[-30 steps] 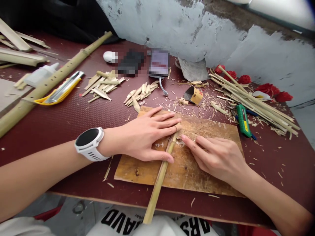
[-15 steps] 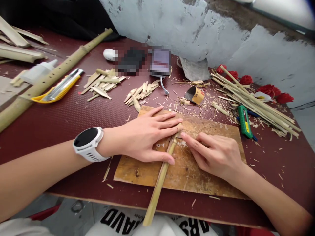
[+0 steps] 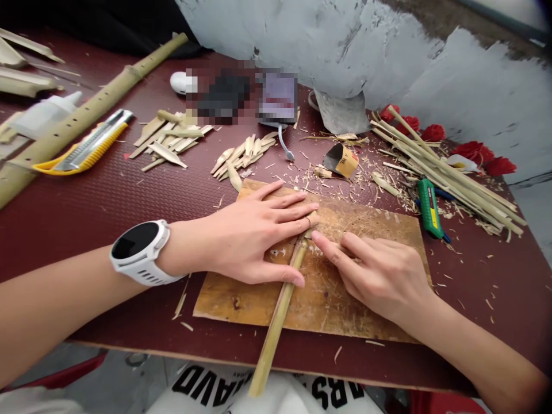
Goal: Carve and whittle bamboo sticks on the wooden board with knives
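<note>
One slender yellow-green bamboo stick (image 3: pixel 276 328) slants across a worn brown wooden board (image 3: pixel 233 296), its near end jutting past the near edge of the dark red textured table (image 3: pixel 194 195). From my end of the feed I see the left hand (image 3: pixel 250 238) spread flat from the left, not clenched: its thumb tip rests on the stick's middle, and its little finger lies over the far end. The right hand (image 3: pixel 383 273) is curled, its index fingertip just right of the stick near that far end; I cannot tell what, if anything, it grasps. Beyond the board I have a pile of pale pointed bamboo slips (image 3: pixel 248 154), a green-cased cutter (image 3: pixel 429 210) to the right, and a yellow-handled cutter (image 3: pixel 92 149) far left beside a thick, holed bamboo tube (image 3: pixel 107 95).
</note>
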Available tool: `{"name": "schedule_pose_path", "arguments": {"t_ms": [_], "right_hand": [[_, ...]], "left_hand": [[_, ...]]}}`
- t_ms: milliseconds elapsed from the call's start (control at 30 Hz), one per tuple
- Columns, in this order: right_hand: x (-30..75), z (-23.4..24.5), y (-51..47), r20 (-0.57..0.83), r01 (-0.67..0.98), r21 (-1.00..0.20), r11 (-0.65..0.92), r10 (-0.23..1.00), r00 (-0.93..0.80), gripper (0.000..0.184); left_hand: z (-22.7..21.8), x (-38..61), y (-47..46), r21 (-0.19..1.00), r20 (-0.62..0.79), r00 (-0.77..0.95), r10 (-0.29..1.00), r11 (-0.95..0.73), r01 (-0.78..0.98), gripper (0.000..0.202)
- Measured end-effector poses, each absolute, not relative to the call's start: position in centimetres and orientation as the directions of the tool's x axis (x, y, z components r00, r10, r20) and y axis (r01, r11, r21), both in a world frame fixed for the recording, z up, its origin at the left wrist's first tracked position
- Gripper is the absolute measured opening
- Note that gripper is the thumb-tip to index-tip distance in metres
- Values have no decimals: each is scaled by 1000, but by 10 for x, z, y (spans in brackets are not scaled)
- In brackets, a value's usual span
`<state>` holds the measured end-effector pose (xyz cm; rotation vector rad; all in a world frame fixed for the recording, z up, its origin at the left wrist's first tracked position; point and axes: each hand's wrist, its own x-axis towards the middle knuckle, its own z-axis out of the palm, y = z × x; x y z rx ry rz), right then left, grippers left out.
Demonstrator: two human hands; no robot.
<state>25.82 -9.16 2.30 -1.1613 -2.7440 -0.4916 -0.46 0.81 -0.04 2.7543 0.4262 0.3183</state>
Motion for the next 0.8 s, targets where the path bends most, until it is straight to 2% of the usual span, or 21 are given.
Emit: {"name": "schedule_pose_path", "arguments": {"t_ms": [467, 633, 800], "right_hand": [[268, 23, -94, 143, 701, 254, 667, 691, -709, 45], [268, 19, -90, 242, 715, 215, 665, 673, -699, 36], [263, 19, -86, 383, 793, 167, 586, 703, -600, 29]], "left_hand": [[3, -3, 7, 323, 133, 936, 325, -907, 269, 93], [4, -4, 8, 315, 160, 933, 324, -912, 262, 92], [2, -4, 8, 319, 176, 931, 319, -913, 253, 93]]}}
